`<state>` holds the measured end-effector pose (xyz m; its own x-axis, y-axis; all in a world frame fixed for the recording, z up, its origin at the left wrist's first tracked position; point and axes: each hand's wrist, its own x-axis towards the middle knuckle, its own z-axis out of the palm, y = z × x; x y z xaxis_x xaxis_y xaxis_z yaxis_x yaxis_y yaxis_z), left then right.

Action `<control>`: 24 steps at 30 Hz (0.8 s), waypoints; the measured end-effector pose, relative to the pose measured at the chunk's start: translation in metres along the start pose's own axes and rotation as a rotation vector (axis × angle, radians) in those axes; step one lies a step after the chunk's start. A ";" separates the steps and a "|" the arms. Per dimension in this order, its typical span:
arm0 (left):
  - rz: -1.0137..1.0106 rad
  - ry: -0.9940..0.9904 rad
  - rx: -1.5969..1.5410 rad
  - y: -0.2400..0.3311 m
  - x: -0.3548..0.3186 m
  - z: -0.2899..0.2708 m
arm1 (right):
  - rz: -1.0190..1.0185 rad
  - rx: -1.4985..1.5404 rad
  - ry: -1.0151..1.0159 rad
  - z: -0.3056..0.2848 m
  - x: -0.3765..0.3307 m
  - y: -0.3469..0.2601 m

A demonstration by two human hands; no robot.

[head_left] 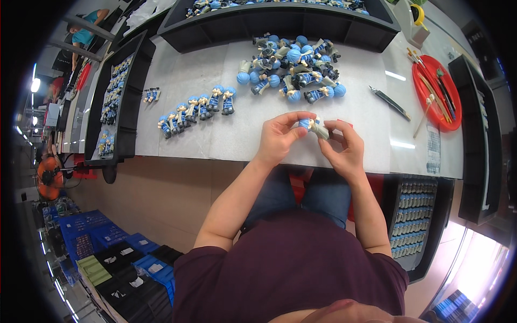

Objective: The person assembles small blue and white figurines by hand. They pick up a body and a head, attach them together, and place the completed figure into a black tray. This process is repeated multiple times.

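Observation:
A small toy figurine [320, 131] with blue hair and a grey cape lies between my hands, just above the table's near edge. The fingers and thumb of my left hand [279, 139] pinch its blue head. At the grey lower end, my right hand [346, 148] grips with curled fingers. Beyond them lies a heap of similar figurines [295, 67], tumbled together. To the left, several figurines [198, 107] are lined up in a slanting row, with a small pair [152, 95] farther left.
A black bin [280, 29] of figurines spans the far side; another black tray [125, 129] stands left. On the right lie a craft knife [390, 103] and a red dish [459, 110] with brushes. A crate [396, 231] of figurines sits below the table's right side.

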<state>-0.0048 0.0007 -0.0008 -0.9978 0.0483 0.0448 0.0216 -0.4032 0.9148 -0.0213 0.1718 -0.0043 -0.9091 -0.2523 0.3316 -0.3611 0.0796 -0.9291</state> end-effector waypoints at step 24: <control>0.063 -0.097 0.439 -0.013 0.000 0.003 | 0.308 -0.984 1.255 -0.292 -0.276 0.021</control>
<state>-0.0053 0.0089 -0.0109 -0.9838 0.1298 0.1240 0.1273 0.0170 0.9917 0.1612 0.5242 -0.0672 -0.3784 0.7526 0.5389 0.3193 0.6525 -0.6872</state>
